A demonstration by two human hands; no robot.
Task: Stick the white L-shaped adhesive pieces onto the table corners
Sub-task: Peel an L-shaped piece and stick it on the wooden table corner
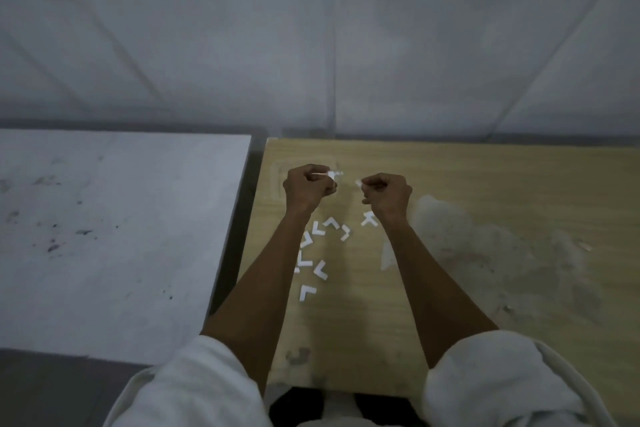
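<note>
Two tops sit side by side in front of me: a wooden surface (450,184) under my arms and a grey surface (121,218) to its left, with a narrow gap between them. On the wood I count at least eight loose L-shaped pieces (321,270). Most are scattered in a cluster between my forearms, and one lies just below my right wrist. A couple near the left edge of the cluster overlap, so the exact number is unclear.

Both arms reach forward, with white sleeves (194,388) pushed up past the elbows. My hands are raised side by side above the far part of the wood, knuckles up.

My left hand (308,189) is curled into a fist, and a held white piece (333,175) sticks out to the right from its fingers (320,177). My right hand (386,192) is curled too, pinching a small white scrap (359,183) at its fingertips. The scrap is too blurred to tell what it is. The piece and the scrap are close together but apart.
</note>
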